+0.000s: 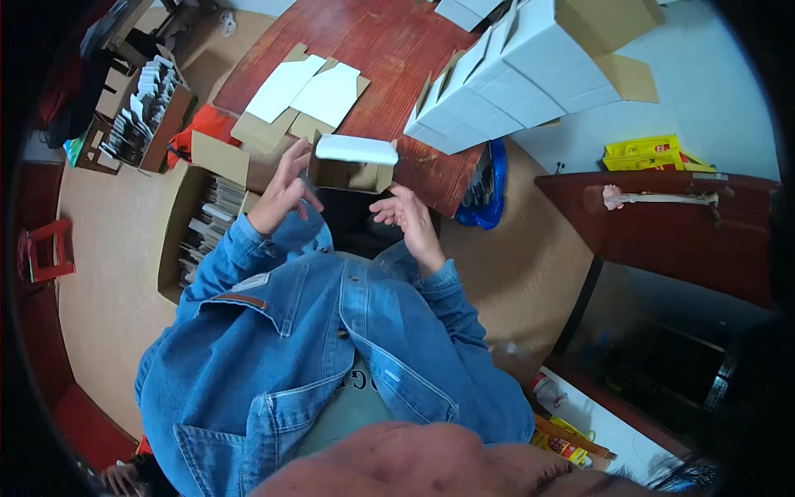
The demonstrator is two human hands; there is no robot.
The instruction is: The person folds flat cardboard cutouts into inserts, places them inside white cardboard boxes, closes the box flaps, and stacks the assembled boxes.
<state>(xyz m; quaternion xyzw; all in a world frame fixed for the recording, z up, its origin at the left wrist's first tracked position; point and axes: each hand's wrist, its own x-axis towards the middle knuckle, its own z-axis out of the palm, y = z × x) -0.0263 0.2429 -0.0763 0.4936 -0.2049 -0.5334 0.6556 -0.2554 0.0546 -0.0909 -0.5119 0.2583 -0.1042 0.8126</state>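
A small box [356, 150], white outside and brown inside, stands with its top open at the near edge of the red wooden table [381, 50]. One white flap sticks out across its far side. My left hand [290, 189] is raised beside the box's left side, open with fingers spread; whether a fingertip touches the cardboard I cannot tell. Just below the box's right corner, my right hand [406, 217] is open too, fingers loosely bent and apart. Neither hand shows anything in it. Flat white-and-brown cardboard pieces [308, 93] lie on the table beyond the box.
White cartons [513, 79] stand in a row on the table's right. To my left is a carton [174, 224] packed with flat cardboard pieces. A blue bag [495, 190] hangs by the table's right edge. Farther left are a brown box [166, 124] and a red stool [51, 250].
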